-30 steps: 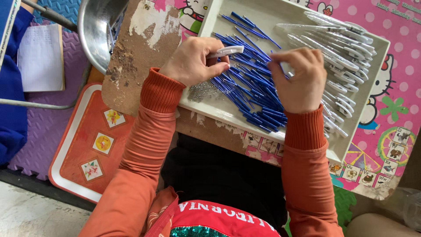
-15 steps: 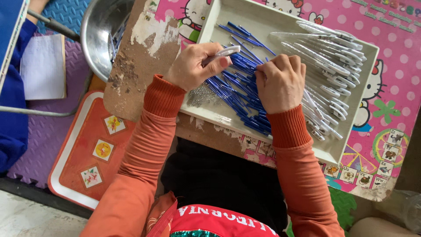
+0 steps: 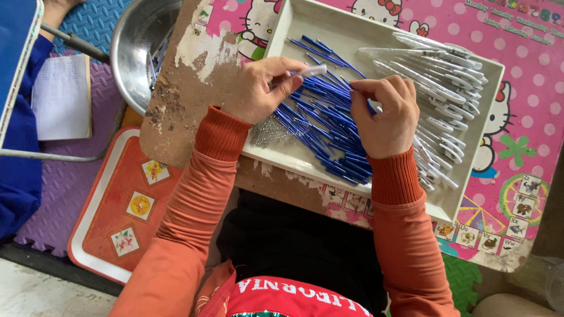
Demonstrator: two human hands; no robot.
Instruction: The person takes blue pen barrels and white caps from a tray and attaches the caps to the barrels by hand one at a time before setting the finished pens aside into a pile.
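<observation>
Left hand [image 3: 258,88] pinches clear barrel [image 3: 305,72]; right hand [image 3: 385,111] fingers closed on blue refill [image 3: 329,117] over tray [image 3: 282,35]. Align tips squarely.

You are in a home turned into a small piecework spot, working low to the floor. Your bench is a child's table [image 3: 517,176], pink with cartoon cats and alphabet squares, its printed skin peeled down to bare board at one corner. Foam mats [image 3: 88,23], blue and purple, cover the floor beside it, and an orange tray [image 3: 106,217] with picture tiles lies on them. A white tray [image 3: 352,35] holds heaps of blue refills [image 3: 329,117] and clear pen barrels [image 3: 446,88]. A steel bowl [image 3: 135,53] holds more parts, and a sheet of paper [image 3: 61,97] lies nearby.
</observation>
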